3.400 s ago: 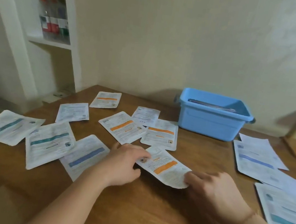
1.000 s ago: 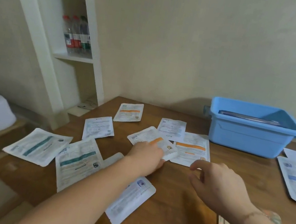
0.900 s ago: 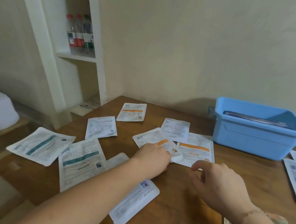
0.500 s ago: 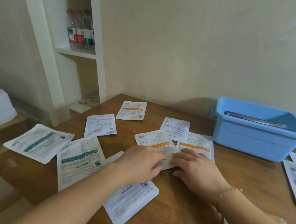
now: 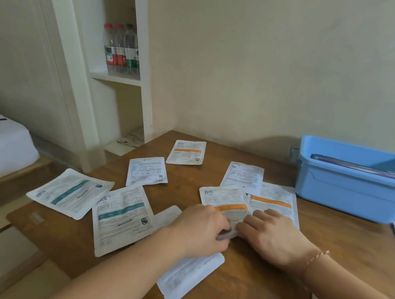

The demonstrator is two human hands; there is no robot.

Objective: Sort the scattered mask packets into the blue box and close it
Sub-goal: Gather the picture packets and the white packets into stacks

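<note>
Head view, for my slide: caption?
Both hands, left and right, gather an orange-striped packet beside the blue box.

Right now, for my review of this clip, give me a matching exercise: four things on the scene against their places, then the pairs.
Things:
1. blue box
2. water bottles
3. teal-striped packet
4. orange-striped packet

Places:
A. white shelf
B. under both hands' fingers
C. far right of the table
D. table's left part, left of the left hand

Pairs: 1-C, 2-A, 3-D, 4-B
</note>
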